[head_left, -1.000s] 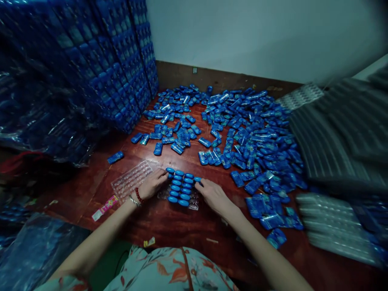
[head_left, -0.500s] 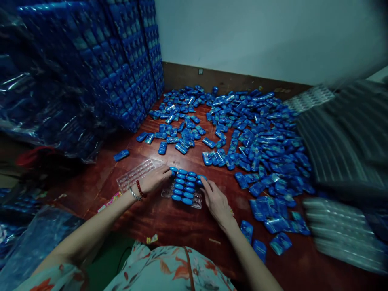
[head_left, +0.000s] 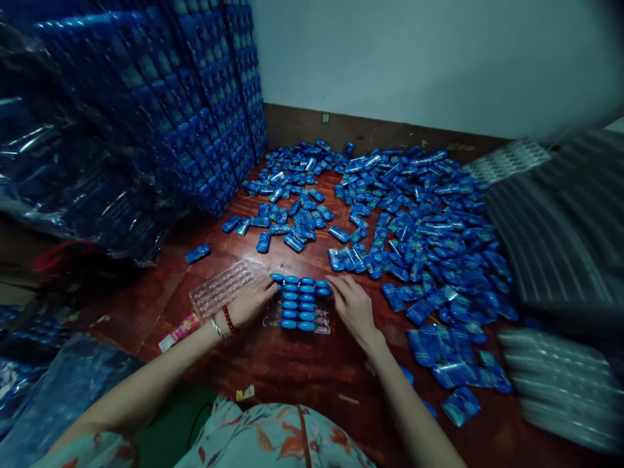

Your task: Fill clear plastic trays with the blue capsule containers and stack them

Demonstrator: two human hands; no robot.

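A clear plastic tray point(head_left: 322, 323) lies on the red-brown table, with two middle columns of blue oval pieces point(head_left: 298, 306) in it. More blue pieces sit at its upper left and upper right corners. My left hand point(head_left: 254, 299) has its fingers closed on the blue piece point(head_left: 276, 277) at the upper left corner. At the upper right, the fingertips of my right hand point(head_left: 351, 308) press together against the blue pieces point(head_left: 322, 288) there. A second clear tray point(head_left: 221, 286), with no blue pieces in it, lies left of the first, partly behind my left hand.
Many small blue packets point(head_left: 424, 221) cover the back and right of the table point(head_left: 234, 364). Stacks of wrapped blue goods point(head_left: 195, 117) rise at the left. Clear trays are piled point(head_left: 560, 383) at the right edge. A pink packet point(head_left: 179, 331) lies at the left.
The filled tray now sits straighter. My right hand has moved slightly right and up, and two blue pieces show at the upper right corner. The whole view has shifted a little.
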